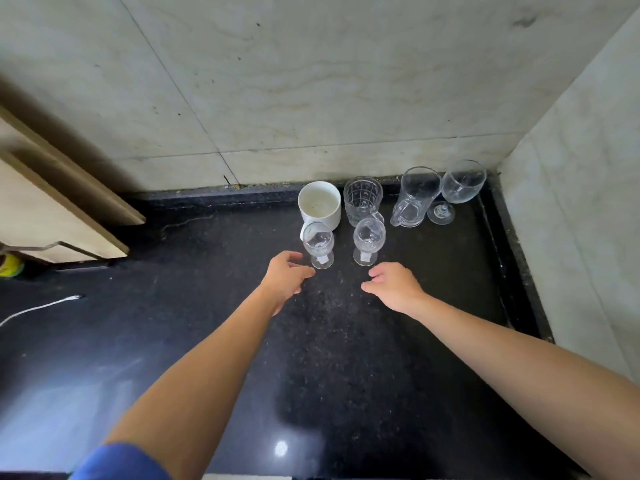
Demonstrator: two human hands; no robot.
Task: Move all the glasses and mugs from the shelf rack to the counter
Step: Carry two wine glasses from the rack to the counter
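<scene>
Several drinking vessels stand at the back right of the black counter [346,341]. A white mug [319,203] and a patterned glass mug [362,199] sit by the wall. Further right are a tall clear glass mug [414,197] and a large wine glass [462,183]. In front stand two small stemmed glasses, the left one [318,244] and the right one [369,241]. My left hand [285,280] hovers just left of the left small glass, fingers apart and empty. My right hand [393,285] is just below the right small glass, fingers loosely curled, holding nothing.
Marble walls close off the back and right of the counter. A wooden cabinet edge [69,202] overhangs at the left. A white cable [38,308] lies on the counter at the left, and a yellow object [10,265] sits under the cabinet.
</scene>
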